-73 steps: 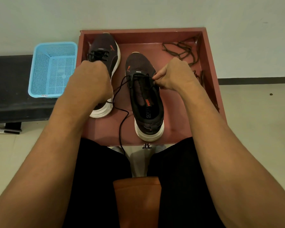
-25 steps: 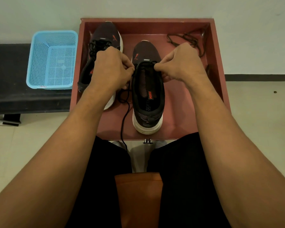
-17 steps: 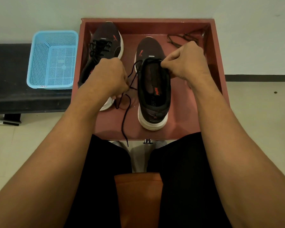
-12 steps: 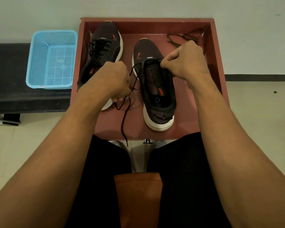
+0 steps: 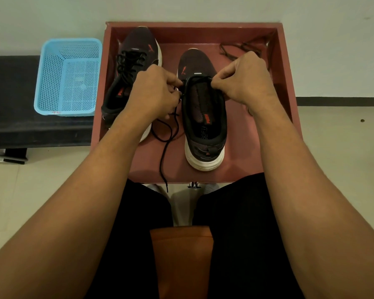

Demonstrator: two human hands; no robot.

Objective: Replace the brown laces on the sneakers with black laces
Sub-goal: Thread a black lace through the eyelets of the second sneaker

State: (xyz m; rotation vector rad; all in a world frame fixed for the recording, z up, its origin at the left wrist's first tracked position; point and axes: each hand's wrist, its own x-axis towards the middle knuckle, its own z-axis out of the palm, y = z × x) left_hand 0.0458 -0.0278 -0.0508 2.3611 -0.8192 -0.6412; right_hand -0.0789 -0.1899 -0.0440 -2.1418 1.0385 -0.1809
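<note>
Two dark sneakers with white soles stand in a red-brown tray. The left sneaker carries black laces. The right sneaker has a black lace through its lowest eyelets only, one end trailing over the tray's front edge. My left hand pinches the lace at the shoe's left side. My right hand pinches the lace at the shoe's right eyelets. Brown laces lie in the tray's back right corner, partly hidden by my right hand.
An empty light-blue plastic basket sits on a dark bench left of the tray. A pale wall rises right behind the tray. My legs in black shorts and an orange-brown seat fill the bottom of the view.
My left hand moved up and right to the shoe's left eyelets, from pulling the lace out to the side. The right sneaker straightened and shifted slightly. My right hand stays at the eyelets.
</note>
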